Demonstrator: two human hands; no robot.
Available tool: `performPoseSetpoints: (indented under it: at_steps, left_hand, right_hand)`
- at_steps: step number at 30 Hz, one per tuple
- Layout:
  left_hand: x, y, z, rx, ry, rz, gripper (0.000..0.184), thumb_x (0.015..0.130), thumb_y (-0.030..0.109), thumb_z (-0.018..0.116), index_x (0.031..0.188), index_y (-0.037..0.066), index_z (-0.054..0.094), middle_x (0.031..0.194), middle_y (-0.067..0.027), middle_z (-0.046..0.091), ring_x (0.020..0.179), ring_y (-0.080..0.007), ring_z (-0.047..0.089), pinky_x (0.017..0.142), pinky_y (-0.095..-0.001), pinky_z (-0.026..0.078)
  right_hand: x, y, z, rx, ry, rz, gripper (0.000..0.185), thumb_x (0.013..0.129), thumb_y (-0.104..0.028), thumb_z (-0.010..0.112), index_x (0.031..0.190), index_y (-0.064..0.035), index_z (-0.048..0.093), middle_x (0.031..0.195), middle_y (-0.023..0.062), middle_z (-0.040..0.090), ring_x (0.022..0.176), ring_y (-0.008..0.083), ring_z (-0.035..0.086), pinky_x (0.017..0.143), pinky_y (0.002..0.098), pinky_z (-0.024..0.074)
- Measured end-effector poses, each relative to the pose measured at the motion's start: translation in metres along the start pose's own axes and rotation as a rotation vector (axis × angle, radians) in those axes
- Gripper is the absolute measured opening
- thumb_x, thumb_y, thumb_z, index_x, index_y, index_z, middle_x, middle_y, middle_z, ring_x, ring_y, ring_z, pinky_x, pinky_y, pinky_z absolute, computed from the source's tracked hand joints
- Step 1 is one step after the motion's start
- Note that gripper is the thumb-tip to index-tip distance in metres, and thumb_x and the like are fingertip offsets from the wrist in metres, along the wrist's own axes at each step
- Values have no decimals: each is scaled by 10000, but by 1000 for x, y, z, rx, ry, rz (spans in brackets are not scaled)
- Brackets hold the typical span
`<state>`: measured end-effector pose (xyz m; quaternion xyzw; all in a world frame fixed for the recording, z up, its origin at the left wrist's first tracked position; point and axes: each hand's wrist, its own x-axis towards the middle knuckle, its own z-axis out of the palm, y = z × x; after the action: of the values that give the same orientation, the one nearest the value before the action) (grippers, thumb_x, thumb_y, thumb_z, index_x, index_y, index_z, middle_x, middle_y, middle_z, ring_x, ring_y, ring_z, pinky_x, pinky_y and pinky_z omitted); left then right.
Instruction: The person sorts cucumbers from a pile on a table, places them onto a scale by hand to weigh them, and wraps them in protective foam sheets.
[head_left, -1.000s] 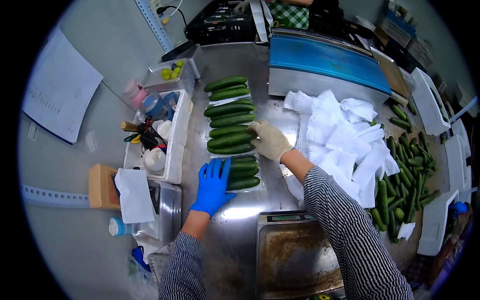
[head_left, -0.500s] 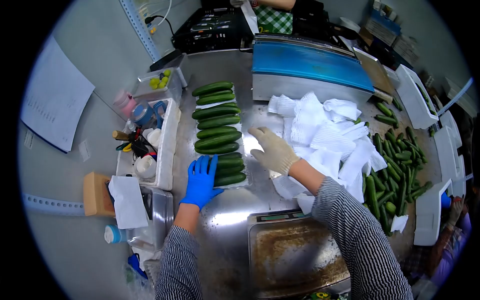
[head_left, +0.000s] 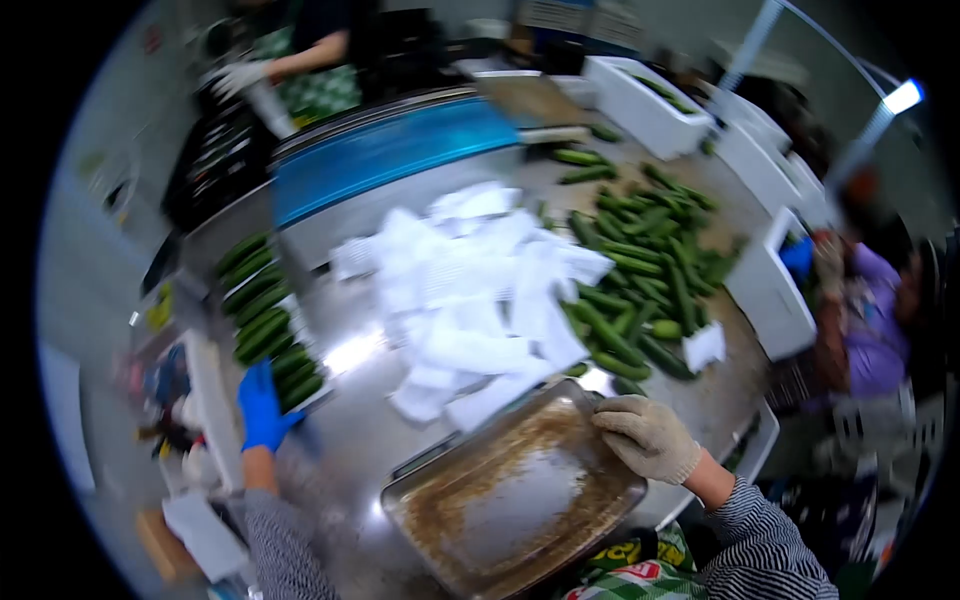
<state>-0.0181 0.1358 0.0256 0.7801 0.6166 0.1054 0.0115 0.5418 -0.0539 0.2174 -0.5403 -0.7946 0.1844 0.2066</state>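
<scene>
My left hand [head_left: 264,408], in a blue glove, lies with fingers spread at the near end of a row of cucumbers [head_left: 262,312] grouped on white liners. My right hand [head_left: 648,436], in a cream knit glove, is at the right corner of a stained metal tray [head_left: 512,490], its fingers bent together over or beside the rim; whether it grips the rim is hard to tell. White mesh sleeves [head_left: 465,300] are heaped between the row and a pile of loose cucumbers [head_left: 650,270].
A blue-topped machine [head_left: 395,155] stands behind the sleeves. White foam boxes [head_left: 650,105] line the right side. One person [head_left: 875,320] in purple is at the right; another person's gloved hand [head_left: 240,78] is at the back left. A bin of tools [head_left: 205,400] sits left.
The view has swung right, and the cucumber row now appears farther left. My right hand has moved from near the row to the tray's right corner. My left hand stays by the row.
</scene>
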Motion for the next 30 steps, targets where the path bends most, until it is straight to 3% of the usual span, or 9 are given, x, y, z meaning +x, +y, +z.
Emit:
performPoseSetpoints:
  at_steps: [4, 11, 14, 18, 19, 22, 24, 28, 30]
  left_hand:
    - [-16, 0, 6, 21, -73, -63, 1305, 477, 224, 954, 1551, 60, 230, 1542, -209, 314, 1385, -411, 334, 1162, -466, 286]
    - [12, 54, -31, 278, -170, -225, 1291, 576, 276, 913, 1582, 72, 129, 1604, -184, 222, 1472, -367, 234, 1188, -473, 220]
    - [1, 69, -31, 211, -75, -124, 1199, 642, 265, 869, 1580, 73, 148, 1609, -185, 210, 1475, -369, 220, 1183, -496, 212]
    - [-9, 177, -80, 155, -67, -8, 1059, 735, 220, 802, 1571, 43, 178, 1608, -191, 207, 1471, -371, 224, 1162, -479, 232]
    - [-13, 217, -95, 128, 16, 39, 905, 792, 179, 763, 1536, 13, 276, 1560, -213, 308, 1433, -391, 296, 1141, -470, 269]
    - [-24, 318, -124, -278, -54, 97, 742, 838, 158, 740, 1473, -10, 394, 1484, -214, 428, 1370, -356, 413, 1122, -433, 322]
    - [-30, 412, -133, -683, -152, -53, 591, 896, 131, 692, 1416, -26, 460, 1401, -185, 521, 1281, -285, 506, 1082, -379, 388]
    - [-29, 581, -91, -1557, -352, -356, 445, 973, 127, 594, 1383, -15, 494, 1335, -134, 575, 1182, -207, 566, 1018, -346, 448]
    - [-21, 613, -29, -1995, -357, -659, 344, 971, 145, 597, 1282, 1, 568, 1223, -126, 633, 1109, -206, 601, 970, -343, 480]
  right_hand:
    - [-86, 14, -20, 37, 92, 340, 221, 880, -111, 637, 1087, -34, 657, 1131, 164, 653, 1000, 357, 647, 835, 420, 542]
    - [-104, 121, -12, -140, 366, 532, 335, 853, -141, 661, 1160, -19, 607, 1165, 213, 609, 1055, 388, 608, 914, 434, 503]
    - [-86, 172, -22, -220, 487, 614, 428, 843, -178, 675, 1218, -5, 564, 1205, 248, 580, 1085, 391, 590, 949, 442, 480]
    - [-57, 248, -30, -445, 429, 755, 460, 872, -245, 653, 1258, -15, 554, 1124, 258, 615, 1051, 380, 612, 908, 456, 498]
    - [-53, 268, -28, -433, 394, 784, 474, 879, -259, 646, 1275, -17, 545, 1100, 260, 625, 1034, 382, 620, 900, 461, 501]
    - [-57, 287, -27, -153, 517, 733, 513, 914, -276, 605, 1344, -20, 493, 1014, 255, 649, 944, 403, 643, 863, 488, 515]
    - [-68, 260, -28, 207, 678, 655, 505, 928, -262, 587, 1357, -18, 479, 995, 261, 649, 907, 410, 647, 858, 492, 516]
    - [-78, 190, -15, 39, 723, 46, 397, 876, -150, 622, 1244, -24, 542, 918, 211, 636, 831, 390, 654, 787, 434, 543]
    - [-86, 165, -17, 683, 420, 180, 258, 864, -133, 625, 1100, -30, 616, 944, 188, 644, 832, 375, 658, 752, 422, 554]
